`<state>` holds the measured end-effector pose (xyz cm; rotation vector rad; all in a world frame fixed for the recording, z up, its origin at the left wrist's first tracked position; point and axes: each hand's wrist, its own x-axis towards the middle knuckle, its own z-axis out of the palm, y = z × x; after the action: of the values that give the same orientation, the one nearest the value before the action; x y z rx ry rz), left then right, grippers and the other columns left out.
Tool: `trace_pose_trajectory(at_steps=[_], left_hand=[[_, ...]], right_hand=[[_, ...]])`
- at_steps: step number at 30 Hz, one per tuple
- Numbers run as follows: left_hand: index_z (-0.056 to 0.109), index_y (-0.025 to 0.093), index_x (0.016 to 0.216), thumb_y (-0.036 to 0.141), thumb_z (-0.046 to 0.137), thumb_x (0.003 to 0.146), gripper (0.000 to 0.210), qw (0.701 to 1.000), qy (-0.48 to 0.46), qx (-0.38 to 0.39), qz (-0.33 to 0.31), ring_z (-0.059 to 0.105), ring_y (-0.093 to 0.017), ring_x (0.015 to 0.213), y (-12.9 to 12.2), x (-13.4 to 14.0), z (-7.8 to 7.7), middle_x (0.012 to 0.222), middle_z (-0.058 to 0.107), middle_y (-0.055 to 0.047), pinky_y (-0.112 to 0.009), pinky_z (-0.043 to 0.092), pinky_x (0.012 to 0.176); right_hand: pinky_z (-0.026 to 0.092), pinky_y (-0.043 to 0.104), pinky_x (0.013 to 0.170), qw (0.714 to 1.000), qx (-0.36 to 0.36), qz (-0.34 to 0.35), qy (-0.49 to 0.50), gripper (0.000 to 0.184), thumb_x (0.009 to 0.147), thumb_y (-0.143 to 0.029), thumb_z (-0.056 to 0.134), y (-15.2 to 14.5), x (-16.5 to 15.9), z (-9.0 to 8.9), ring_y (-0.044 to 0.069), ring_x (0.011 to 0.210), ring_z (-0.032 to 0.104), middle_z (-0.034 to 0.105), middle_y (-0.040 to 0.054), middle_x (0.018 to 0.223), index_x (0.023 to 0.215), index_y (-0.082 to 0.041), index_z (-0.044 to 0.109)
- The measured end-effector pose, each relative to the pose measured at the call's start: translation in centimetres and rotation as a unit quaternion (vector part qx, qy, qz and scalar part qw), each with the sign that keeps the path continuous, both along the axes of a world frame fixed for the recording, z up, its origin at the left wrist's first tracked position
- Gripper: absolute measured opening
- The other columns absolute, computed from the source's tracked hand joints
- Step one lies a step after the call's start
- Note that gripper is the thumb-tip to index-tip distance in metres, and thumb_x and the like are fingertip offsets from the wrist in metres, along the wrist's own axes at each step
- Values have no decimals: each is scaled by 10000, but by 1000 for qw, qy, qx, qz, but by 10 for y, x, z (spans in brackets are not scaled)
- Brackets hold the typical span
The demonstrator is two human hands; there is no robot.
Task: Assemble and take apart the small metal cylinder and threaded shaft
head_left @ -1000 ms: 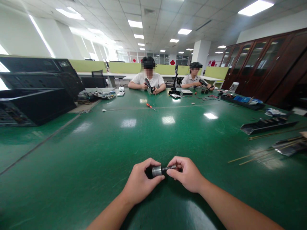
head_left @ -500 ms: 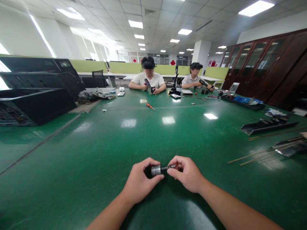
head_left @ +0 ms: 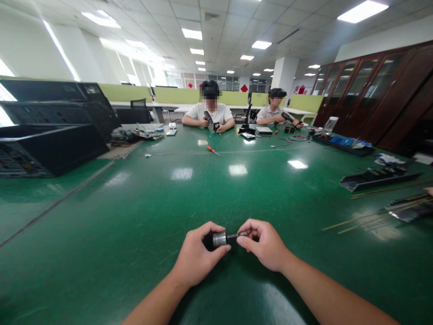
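Note:
Low in the middle of the view, my left hand (head_left: 193, 259) is closed around a short silver cylinder (head_left: 219, 239) with a dark left end. A slim dark shaft (head_left: 233, 236) extends from the cylinder to the right. My right hand (head_left: 267, 246) pinches the far end of that shaft between thumb and fingers. The piece lies roughly level, just over the green table (head_left: 152, 203). Whether cylinder and shaft are one part or two, I cannot tell. My fingertips hide part of both ends.
An orange-handled screwdriver (head_left: 212, 150) lies farther off. Across the table, two people hold power drills (head_left: 208, 117). Black computer cases (head_left: 50, 149) stand at left. Thin brass-coloured rods (head_left: 365, 216) and black metal trays (head_left: 375, 177) lie at right, near another person's hand (head_left: 429, 191).
My hands and the piece between them have barely moved. The grip on it looks the same, with only a very slight shift of the right fingers.

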<state>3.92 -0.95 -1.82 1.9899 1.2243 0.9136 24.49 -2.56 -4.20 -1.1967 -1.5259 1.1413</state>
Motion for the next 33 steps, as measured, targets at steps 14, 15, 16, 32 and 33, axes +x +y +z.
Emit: trace_pose_trajectory(at_steps=[14, 15, 16, 32, 33], left_hand=[[656, 195, 891, 256, 725, 714, 200, 1000, -8, 0, 5, 652, -193, 759, 1, -1, -1, 806, 698, -1, -298, 477, 711], [657, 195, 888, 252, 726, 713, 197, 1000, -9, 0, 7, 653, -193, 759, 1, -1, 0, 807, 698, -1, -298, 479, 713], [659, 195, 886, 248, 726, 711, 195, 1000, -10, 0, 10, 654, -193, 759, 1, -1, 1, 807, 698, 0, -298, 480, 712], [654, 195, 899, 279, 730, 721, 211, 1000, -14, -1, 12, 648, -196, 775, 3, -3, -2, 825, 694, -7, -304, 478, 725], [654, 196, 901, 280, 730, 722, 211, 1000, -15, -1, 12, 648, -197, 780, 3, -3, -3, 828, 694, -8, -306, 478, 730]], right_hand=[[417, 230, 531, 1000, 19, -23, -7, 123, 794, -265, 668, 1, 0, 3, 117, 557, 542, 567, -22, 636, 846, -157, 642], [418, 230, 531, 1000, 19, -24, -6, 123, 795, -266, 668, 1, 1, 3, 116, 556, 541, 566, -22, 636, 845, -158, 641], [419, 231, 533, 999, 20, -25, -4, 123, 795, -267, 668, 1, 1, 3, 116, 556, 541, 566, -22, 637, 844, -158, 641], [429, 235, 535, 999, 18, -35, 22, 129, 785, -264, 675, 2, 2, 1, 121, 569, 547, 582, -9, 663, 847, -156, 642], [430, 234, 535, 999, 18, -36, 24, 134, 783, -267, 678, 2, 2, 1, 121, 570, 547, 583, -9, 665, 847, -156, 641]])
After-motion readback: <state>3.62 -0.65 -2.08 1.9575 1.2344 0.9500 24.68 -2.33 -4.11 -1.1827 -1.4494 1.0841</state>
